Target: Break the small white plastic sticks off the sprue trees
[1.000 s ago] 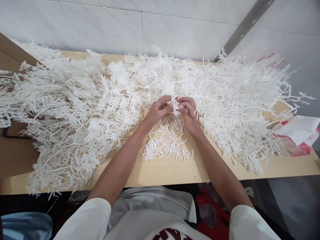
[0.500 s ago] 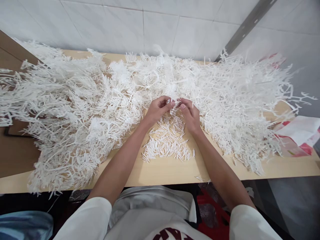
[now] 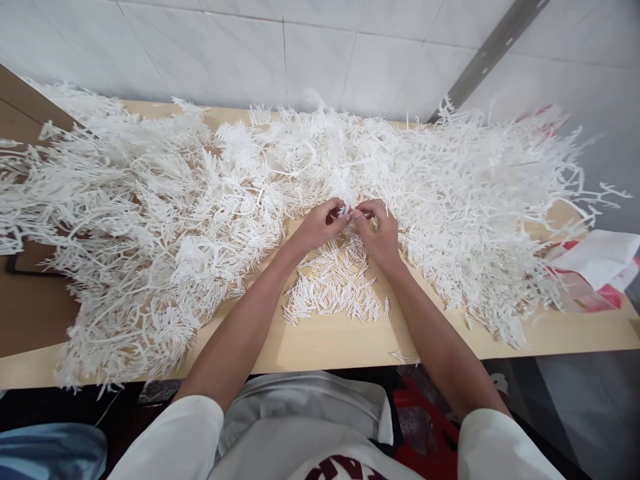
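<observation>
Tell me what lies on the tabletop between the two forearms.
The head view shows a loose pile of small white pieces, plus a few strays, on the tabletop.

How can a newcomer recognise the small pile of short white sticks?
On the pale table, look between the left forearm and the right forearm. The small pile lies there. Its sticks are short and loose, unlike the branching white strands heaped on both sides.
</observation>
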{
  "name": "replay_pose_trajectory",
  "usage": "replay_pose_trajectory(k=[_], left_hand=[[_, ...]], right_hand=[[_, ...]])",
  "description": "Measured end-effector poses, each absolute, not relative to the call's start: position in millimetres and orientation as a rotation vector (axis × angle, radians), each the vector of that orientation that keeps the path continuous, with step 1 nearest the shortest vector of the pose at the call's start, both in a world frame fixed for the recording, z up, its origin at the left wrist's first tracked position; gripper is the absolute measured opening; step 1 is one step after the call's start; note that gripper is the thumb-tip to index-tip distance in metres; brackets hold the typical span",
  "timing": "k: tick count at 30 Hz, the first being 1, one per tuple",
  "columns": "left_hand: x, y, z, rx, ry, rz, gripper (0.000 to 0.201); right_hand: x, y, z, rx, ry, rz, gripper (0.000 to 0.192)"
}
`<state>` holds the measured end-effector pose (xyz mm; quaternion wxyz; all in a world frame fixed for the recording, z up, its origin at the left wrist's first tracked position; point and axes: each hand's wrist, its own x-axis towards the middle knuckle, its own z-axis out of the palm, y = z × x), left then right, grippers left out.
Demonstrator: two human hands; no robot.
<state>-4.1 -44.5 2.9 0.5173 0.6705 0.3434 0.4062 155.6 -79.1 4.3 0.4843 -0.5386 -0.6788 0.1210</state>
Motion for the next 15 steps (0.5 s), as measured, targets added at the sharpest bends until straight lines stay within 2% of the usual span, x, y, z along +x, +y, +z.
replay_pose_trajectory(k=[4,8,15], left_hand=[[-2.0,-46.2,2.9,1.719,0.902,0.989,0.017],[-0.9,-47.8,4.5,1.840,0.943,0.992,0.017],[2.9,-52.5,6.8,2.011,1.128,0.900,0.024]], right_hand=[[155.0,-78.9,2.8,-1.323,-1.649,0.303,0.021],[154.9,-77.9,0.2,-1.353,-1.700,0.247,0.024],[152.1,-81.5,-0.5,-1.336,-1.885,-0.187,0.020]])
